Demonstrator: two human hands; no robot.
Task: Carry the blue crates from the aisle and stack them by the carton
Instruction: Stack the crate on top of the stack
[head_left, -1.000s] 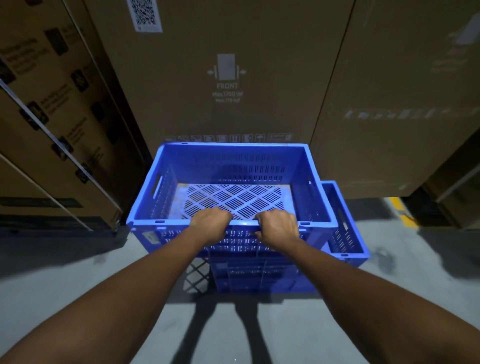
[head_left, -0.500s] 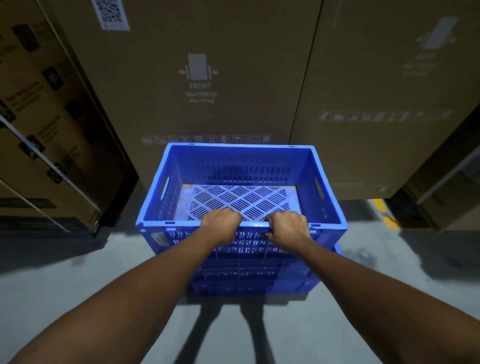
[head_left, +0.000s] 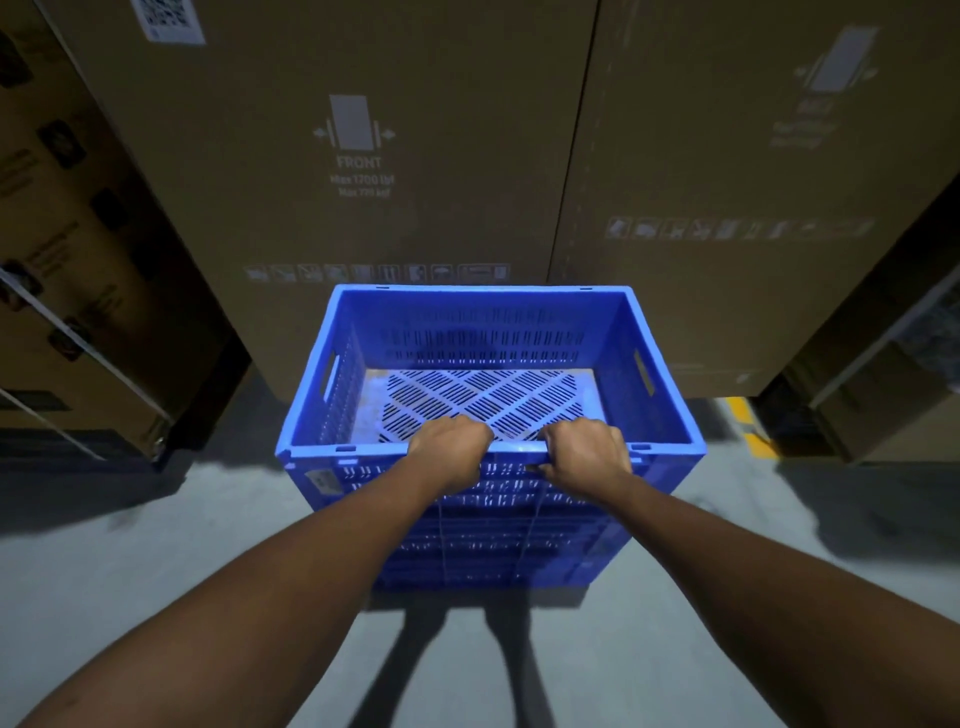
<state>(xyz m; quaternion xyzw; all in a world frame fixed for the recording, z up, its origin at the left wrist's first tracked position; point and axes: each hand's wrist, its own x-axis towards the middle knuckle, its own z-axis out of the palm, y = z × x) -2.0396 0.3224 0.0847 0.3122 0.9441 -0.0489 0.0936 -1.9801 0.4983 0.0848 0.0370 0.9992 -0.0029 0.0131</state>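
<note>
The top blue crate sits squarely on a stack of blue crates, on the grey floor just in front of the tall carton. Your left hand and right hand both clasp its near rim — fingers curled over the edge, side by side. A second carton stands at far right — a strapped one at left.
</note>
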